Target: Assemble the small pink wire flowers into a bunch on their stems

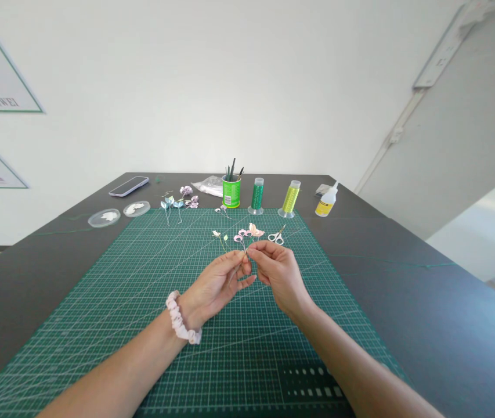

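Pinched between the thumb and fingers of my left hand are the thin stems of a small artificial flower spray. Its pink petals and lilac-pink loops stand just beyond my fingertips. My right hand is closed at the same stems, thumb and index finger pressed together beside the left fingertips. Whatever is inside that right pinch is too small to make out. A white bud on a thin stem and a small green leaf show left of the flowers; whether they are held or lying cannot be told. White-handled scissors lie beyond my right hand.
A green cutting mat covers the table's middle. Behind it stand a green can of tools, a dark green spool, a yellow-green spool and a glue bottle. Blue and purple flowers, two shallow dishes and a phone lie left.
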Demonstrator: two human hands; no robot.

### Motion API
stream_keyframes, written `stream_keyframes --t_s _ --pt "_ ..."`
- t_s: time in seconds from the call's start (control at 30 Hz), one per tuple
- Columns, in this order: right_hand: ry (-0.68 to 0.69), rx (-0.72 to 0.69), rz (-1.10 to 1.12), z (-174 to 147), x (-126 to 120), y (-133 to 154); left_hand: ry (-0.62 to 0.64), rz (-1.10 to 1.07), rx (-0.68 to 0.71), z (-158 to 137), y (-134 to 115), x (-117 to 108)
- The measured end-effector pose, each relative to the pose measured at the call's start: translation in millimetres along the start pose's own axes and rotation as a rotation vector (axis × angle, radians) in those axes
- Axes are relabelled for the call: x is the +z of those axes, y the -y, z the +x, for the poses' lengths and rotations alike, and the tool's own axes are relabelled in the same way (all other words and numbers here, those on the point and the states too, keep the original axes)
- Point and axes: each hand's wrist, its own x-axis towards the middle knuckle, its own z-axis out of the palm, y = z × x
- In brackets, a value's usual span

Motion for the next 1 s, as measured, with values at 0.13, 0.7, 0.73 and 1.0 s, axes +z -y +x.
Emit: stream_keyframes --t_s 0.13,0.7,0.73,1.0 --pt "-0.004 0.001 0.002 0.6 -0.7 -0.8 -0.003 -0.005 0.002 -0.2 0.6 -0.8" --pt "0.005 0.007 0.018 0.4 0.0 -0.4 0.009 -0.016 0.001 -0.4 0.4 -2.7" --pt "0.005 0.010 0.021 0.6 0.0 -0.4 0.014 -0.016 0.000 -0.4 0.6 -3.0" --pt "0.019 0.016 0.036 0.6 0.3 0.7 0.013 -0.020 -0.006 -1.2 0.0 -0.4"
